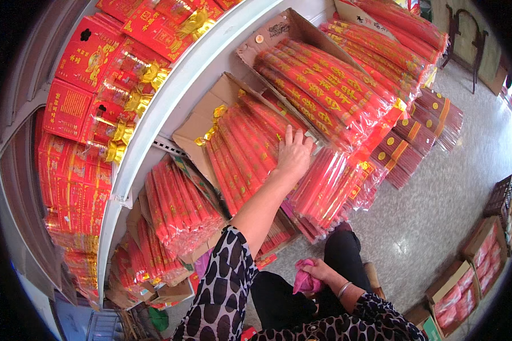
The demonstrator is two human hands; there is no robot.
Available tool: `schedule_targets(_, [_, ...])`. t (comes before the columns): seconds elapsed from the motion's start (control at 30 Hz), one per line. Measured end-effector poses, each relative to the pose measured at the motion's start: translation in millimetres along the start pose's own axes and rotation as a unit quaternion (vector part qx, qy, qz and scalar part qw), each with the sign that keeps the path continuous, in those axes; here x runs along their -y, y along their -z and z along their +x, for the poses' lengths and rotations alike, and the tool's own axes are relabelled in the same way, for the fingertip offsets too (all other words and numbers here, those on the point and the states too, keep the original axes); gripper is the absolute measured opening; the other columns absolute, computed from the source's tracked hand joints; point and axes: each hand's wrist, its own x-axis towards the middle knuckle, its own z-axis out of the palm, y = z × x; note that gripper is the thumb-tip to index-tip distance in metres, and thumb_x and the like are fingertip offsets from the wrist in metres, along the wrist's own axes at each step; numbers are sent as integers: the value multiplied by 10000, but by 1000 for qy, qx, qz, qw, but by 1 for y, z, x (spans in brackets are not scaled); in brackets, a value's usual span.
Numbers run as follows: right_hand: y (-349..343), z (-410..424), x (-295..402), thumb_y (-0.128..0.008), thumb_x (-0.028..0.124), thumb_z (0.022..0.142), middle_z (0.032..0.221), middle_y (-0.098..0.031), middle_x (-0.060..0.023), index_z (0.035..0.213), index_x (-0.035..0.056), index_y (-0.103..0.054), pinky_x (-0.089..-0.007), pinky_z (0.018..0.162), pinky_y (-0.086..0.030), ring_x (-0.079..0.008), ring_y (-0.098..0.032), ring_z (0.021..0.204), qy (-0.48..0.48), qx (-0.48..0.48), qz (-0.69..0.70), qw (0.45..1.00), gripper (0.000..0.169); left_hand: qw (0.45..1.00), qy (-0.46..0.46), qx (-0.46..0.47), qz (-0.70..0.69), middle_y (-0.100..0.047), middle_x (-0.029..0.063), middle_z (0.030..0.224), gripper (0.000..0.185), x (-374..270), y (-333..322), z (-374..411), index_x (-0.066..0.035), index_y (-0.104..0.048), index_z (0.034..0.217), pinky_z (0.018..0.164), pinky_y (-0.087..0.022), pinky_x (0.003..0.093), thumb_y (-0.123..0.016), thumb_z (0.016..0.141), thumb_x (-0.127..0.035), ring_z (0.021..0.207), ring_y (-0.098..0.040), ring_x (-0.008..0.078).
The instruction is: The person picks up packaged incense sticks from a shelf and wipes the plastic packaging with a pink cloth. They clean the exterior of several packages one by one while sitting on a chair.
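My left hand (295, 153) reaches out over a cardboard box (202, 123) of long red incense packs (243, 149) with gold printing. Its fingers rest at the right side of those packs, beside a clear-wrapped bundle of red sticks (322, 183); whether they grip anything is hidden. Low down near my knees, my right hand (320, 271) is closed around a crumpled pink cloth (306, 277). Beyond the left hand, a second cardboard box (266, 38) holds larger red packs (320, 85) in clear plastic with gold characters.
A white shelf edge (153, 89) curves along the left, with red gift boxes (89, 59) above it. More red bundles (179, 204) stand at lower left. Dark red stick bundles (394, 155) lie right of the shelf. Cartons of pink-and-white packets (454, 298) stand on the speckled floor (418, 221).
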Motion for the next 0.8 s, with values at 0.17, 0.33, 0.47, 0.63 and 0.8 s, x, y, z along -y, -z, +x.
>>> schedule_targets(0.17, [3, -8, 21, -652, 224, 819, 852, -638, -32, 983, 24, -633, -296, 717, -484, -132, -577, 779, -16, -13, -8, 1000, 259, 995, -52, -82, -33, -477, 187, 1245, 417, 11, -6, -6, 10, -537, 1133, 1049, -294, 464, -654, 775, -167, 1277, -320, 352])
schedule_targets(0.33, [5, -10, 24, -645, 205, 820, 854, -643, -37, 989, 23, -636, -298, 735, -487, -137, -584, 794, -16, -19, -27, 999, 249, 953, -16, -258, -156, -533, 167, 1188, 357, 29, 53, -47, 14, -552, 1109, 1036, -327, 399, -645, 796, -131, 1206, -431, 313])
schedule_targets(0.47, [3, -4, 11, -651, 199, 814, 828, -637, -29, 953, 11, -637, -298, 703, -486, -124, -578, 766, 15, -23, -26, 999, 235, 843, 46, -372, -386, -561, 110, 1121, 277, 56, 88, -95, 12, -525, 1134, 901, -463, 315, -566, 863, -32, 1018, -554, 185])
schedule_targets(0.63, [3, -8, 10, -644, 214, 824, 856, -630, -25, 992, 20, -634, -291, 730, -479, -126, -568, 784, -16, -20, -70, 997, 257, 703, 86, -379, -595, -555, 109, 1087, 207, 52, 99, -189, 15, -493, 1108, 912, -490, 418, -482, 901, 7, 1014, -560, 200])
schedule_targets(0.8, [7, -6, -6, -640, 202, 827, 885, -638, -26, 988, 22, -641, -284, 745, -472, -126, -570, 818, 2, -14, -100, 995, 242, 439, 139, -392, -797, -569, 159, 1079, 183, 51, 65, -243, 35, -495, 1051, 970, -440, 488, -479, 870, 26, 1070, -551, 267])
